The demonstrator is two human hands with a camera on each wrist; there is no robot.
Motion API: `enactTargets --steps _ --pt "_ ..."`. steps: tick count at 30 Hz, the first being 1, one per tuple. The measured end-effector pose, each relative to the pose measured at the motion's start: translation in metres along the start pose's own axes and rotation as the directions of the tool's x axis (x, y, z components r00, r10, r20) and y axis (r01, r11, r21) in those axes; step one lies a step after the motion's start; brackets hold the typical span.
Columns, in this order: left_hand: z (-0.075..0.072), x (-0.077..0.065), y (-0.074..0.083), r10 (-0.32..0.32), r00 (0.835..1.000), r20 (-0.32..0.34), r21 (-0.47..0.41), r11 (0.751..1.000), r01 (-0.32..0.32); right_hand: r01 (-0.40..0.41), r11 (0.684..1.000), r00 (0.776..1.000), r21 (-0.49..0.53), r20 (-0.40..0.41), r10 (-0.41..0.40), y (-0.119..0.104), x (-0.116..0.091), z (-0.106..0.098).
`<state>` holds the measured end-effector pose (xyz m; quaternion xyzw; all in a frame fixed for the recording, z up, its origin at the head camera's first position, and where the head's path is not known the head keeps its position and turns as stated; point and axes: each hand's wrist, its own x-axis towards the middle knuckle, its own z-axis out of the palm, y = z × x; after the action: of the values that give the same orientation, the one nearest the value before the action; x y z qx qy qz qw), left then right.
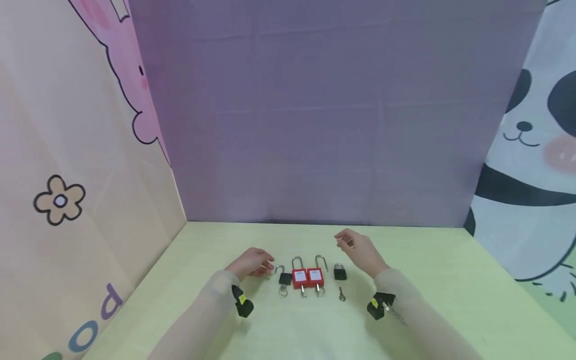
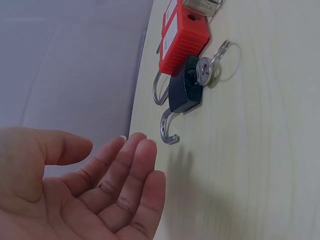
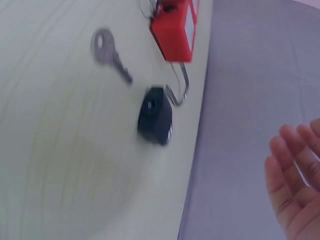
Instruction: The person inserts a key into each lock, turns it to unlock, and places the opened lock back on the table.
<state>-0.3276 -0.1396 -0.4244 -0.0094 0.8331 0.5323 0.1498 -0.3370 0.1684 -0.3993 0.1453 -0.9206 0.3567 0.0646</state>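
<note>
Several padlocks lie in a row on the table. At the left end is a black padlock, its shackle swung open and a ringed key in its keyhole. Two red padlocks with white labels lie side by side, keys in their lower ends; the right one's shackle hangs open. A second black padlock sits at the right, with a loose key nearer me. My left hand hovers beside the left black padlock's shackle, fingers loosely bent, holding nothing. Raised beyond the right black padlock, my right hand is empty, fingers relaxed.
The pale wood-look table meets a purple cloth at the back. A cream cloth with printed figures stands on the left, and a panda-print cloth hangs on the right.
</note>
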Motion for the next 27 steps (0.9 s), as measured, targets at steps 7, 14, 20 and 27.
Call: enactTargets --steps 7,14,20,27 --pt "0.001 -0.002 0.004 0.002 1.0 0.012 0.01 1.0 -0.002 0.021 0.999 1.0 0.037 0.014 -0.022 0.023 -0.012 -0.021" --pt "0.003 -0.001 0.009 0.012 1.0 0.013 0.019 1.0 -0.012 -0.02 0.995 0.993 0.094 0.119 0.009 0.04 -0.019 -0.028" --pt "0.007 0.0 0.017 0.044 0.999 0.026 0.028 0.999 -0.044 -0.045 0.993 0.981 0.106 0.193 0.024 0.046 -0.021 -0.032" --pt "0.037 -0.014 0.05 0.16 0.985 0.067 0.086 0.983 -0.165 -0.055 0.991 0.973 0.119 0.23 0.026 0.052 -0.024 -0.03"
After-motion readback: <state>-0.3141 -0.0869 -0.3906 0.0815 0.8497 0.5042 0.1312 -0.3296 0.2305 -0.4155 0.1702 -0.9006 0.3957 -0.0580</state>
